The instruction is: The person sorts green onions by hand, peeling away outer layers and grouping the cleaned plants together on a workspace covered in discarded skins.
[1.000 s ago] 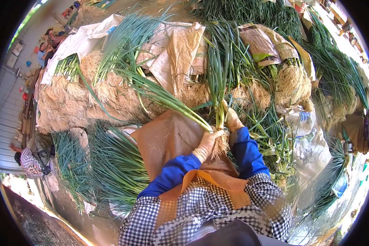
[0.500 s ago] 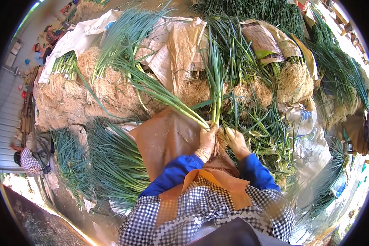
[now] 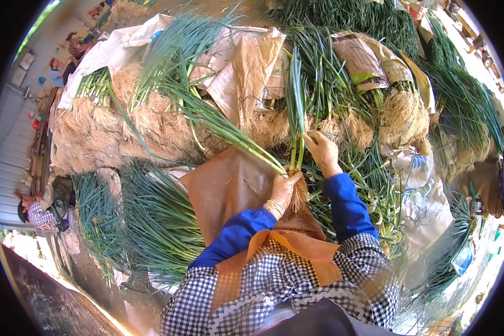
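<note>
My left hand (image 3: 281,191) is closed round the base of several green onions, just above their pale, stringy roots (image 3: 299,193). Some of these stalks (image 3: 246,141) slant off to the upper left, while others, a standing group of green onions (image 3: 295,115), point straight away from me. My right hand (image 3: 322,151) is higher up, its thumb and fingers pinched at the right side of the standing group's stalks. Beneath the left hand a brown sheet (image 3: 229,182) covers my lap.
Beyond my hands runs a long row of rooted green onions (image 3: 151,129), partly under tan sacking (image 3: 255,61). Trimmed green onions (image 3: 159,218) are heaped at my left, loose leaves (image 3: 369,190) at my right. A person (image 3: 42,213) is at the far left, others further back.
My right hand has moved up and away from beside the roots to the stalks above. My left hand keeps its hold at the base. The person at the left has shifted.
</note>
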A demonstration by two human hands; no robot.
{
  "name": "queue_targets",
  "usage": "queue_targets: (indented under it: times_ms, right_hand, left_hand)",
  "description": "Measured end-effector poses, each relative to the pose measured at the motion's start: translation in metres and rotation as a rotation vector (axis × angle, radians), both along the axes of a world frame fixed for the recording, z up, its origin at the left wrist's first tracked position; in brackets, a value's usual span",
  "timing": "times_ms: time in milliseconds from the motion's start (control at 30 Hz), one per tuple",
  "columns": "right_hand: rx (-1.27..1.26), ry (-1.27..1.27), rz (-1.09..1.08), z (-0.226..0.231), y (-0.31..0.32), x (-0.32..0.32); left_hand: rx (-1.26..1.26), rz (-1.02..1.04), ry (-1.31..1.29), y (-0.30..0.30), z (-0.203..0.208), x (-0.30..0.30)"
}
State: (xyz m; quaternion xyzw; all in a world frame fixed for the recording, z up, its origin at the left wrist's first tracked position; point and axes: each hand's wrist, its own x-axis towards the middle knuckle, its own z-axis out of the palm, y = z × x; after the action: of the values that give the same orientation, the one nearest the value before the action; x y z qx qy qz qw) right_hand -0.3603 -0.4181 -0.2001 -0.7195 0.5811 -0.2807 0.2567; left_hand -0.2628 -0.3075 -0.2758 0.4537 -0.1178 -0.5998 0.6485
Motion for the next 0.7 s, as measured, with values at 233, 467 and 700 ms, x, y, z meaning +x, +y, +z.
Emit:
queue_targets:
  times_ms: [233,467,700]
  right_hand:
    - [0.056,0.602,0.257,-0.026,-0.026,0.042]
    - [0.448,-0.402,0.244,-0.018,0.076,-0.019]
    - [0.467,0.619,0.022,-0.043,0.089,-0.204]
  left_hand:
    - [-0.088,0.043,-0.183,-0.006,-0.026,-0.010]
    - [-0.044,0.043,0.031,-0.009,-0.011,-0.006]
    - [-0.011,-0.038,0.054,-0.012,-0.012,-0.003]
